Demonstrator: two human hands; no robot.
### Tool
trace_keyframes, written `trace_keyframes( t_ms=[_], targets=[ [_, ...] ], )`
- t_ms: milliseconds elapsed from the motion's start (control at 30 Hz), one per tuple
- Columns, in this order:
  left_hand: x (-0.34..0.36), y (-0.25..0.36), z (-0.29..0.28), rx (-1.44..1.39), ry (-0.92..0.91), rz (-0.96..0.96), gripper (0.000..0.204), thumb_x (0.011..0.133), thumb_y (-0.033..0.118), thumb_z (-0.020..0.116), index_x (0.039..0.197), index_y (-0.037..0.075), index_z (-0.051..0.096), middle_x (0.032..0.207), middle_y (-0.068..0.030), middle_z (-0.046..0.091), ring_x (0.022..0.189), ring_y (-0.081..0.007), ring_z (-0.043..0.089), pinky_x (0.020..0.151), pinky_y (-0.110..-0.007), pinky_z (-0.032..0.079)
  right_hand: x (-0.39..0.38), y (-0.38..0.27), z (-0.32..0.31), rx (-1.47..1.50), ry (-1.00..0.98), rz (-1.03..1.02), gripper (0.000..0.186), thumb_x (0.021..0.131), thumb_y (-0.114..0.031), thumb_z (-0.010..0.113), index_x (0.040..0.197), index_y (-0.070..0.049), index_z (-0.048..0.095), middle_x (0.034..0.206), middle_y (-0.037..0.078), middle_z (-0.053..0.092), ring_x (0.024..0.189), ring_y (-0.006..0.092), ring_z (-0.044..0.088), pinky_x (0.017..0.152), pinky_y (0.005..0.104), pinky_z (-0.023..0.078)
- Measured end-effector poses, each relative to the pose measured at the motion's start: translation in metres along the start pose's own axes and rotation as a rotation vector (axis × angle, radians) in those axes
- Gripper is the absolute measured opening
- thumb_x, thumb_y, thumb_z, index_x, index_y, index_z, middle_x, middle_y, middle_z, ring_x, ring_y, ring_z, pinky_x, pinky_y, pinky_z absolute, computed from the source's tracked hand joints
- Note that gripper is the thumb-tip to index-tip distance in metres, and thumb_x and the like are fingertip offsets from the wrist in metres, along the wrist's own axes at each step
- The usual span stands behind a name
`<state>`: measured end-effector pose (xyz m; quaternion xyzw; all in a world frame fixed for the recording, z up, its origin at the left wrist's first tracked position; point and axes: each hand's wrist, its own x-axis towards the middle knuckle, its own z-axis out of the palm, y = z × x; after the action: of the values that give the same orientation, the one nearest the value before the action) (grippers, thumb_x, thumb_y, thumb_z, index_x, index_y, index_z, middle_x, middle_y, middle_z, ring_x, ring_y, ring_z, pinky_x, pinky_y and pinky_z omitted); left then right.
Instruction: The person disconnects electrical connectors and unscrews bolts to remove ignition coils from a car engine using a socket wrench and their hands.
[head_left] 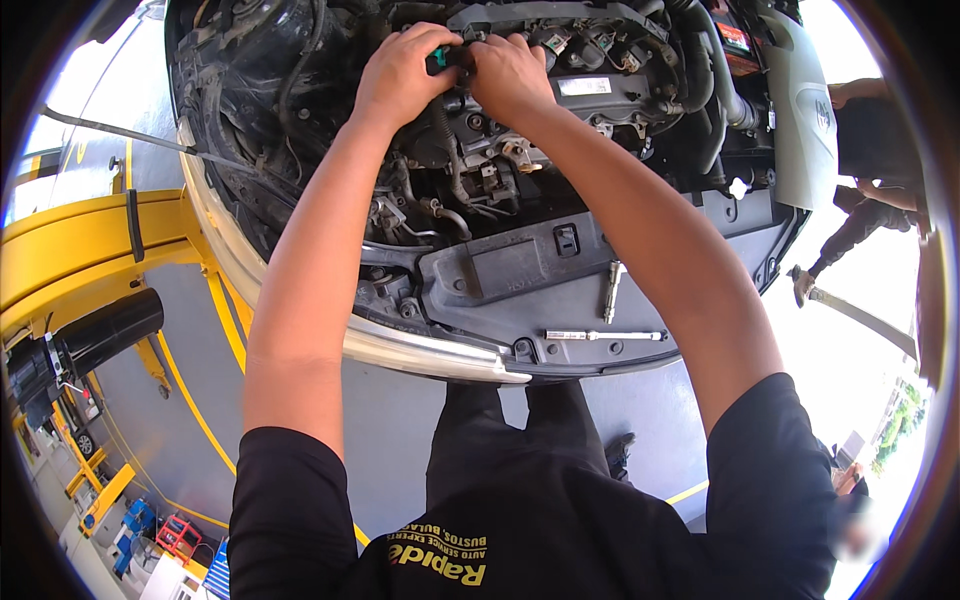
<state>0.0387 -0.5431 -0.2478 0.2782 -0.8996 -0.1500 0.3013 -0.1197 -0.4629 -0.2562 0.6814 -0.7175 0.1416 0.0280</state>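
Both my arms reach over the front of a car into its engine bay. My left hand [403, 75] and my right hand [510, 80] are close together at the far side of the engine [640, 95]. Their fingers are closed around a small black part with a green piece [437, 60]; its exact kind is mostly hidden by the fingers. To the right of my right hand, several black plug connectors [597, 48] sit in a row on the engine top. Whether the held part is loose or still attached cannot be seen.
On the black front panel [500, 268] lie a chrome ratchet-like tool [605, 335] and a shorter metal extension-like piece [612, 292]. A yellow lift arm [95, 240] stands at the left. Another person [875, 150] is at the right, beside a pale fender cover [803, 120].
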Motion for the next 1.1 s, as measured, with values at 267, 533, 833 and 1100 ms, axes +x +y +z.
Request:
trace_keyframes(
  t_ms=[267,533,833,1100],
  targets=[
    [-0.002,0.001,-0.003,-0.028,-0.009,-0.026,0.040,0.077,0.017,0.082,0.115,0.016,0.072,0.122,0.0012,0.069,0.110,-0.0278,0.065,0.097,-0.040,0.053,-0.003,-0.001,0.000,-0.063,0.013,-0.036,0.027,0.087,-0.032,0.075,0.107,-0.014,0.073,0.107,0.004,0.070,0.110,0.0262,0.061,0.093,0.0439,0.044],
    [0.001,-0.007,-0.005,-0.057,-0.038,0.009,0.038,0.078,0.018,0.081,0.116,0.015,0.073,0.124,-0.0011,0.069,0.115,-0.0277,0.065,0.100,-0.040,0.052,-0.001,-0.008,0.000,-0.020,0.036,0.010,0.028,0.088,-0.031,0.073,0.108,-0.012,0.073,0.110,0.003,0.069,0.112,0.0268,0.060,0.092,0.0461,0.044],
    [0.000,-0.006,-0.005,-0.036,-0.037,0.019,0.038,0.079,0.017,0.080,0.116,0.013,0.073,0.124,-0.0024,0.070,0.115,-0.0286,0.065,0.100,-0.041,0.052,-0.001,-0.009,-0.001,-0.002,0.061,0.074,0.022,0.087,-0.027,0.072,0.104,-0.012,0.075,0.112,0.003,0.070,0.114,0.0272,0.061,0.096,0.0462,0.044],
    [0.000,-0.008,-0.006,-0.043,-0.049,0.012,0.038,0.079,0.017,0.080,0.117,0.014,0.073,0.125,-0.0020,0.070,0.115,-0.0283,0.065,0.101,-0.040,0.052,-0.003,-0.005,-0.001,0.021,-0.006,0.016,0.025,0.086,-0.024,0.073,0.108,-0.013,0.073,0.113,0.004,0.070,0.114,0.0271,0.061,0.095,0.0454,0.044]
  ],
)
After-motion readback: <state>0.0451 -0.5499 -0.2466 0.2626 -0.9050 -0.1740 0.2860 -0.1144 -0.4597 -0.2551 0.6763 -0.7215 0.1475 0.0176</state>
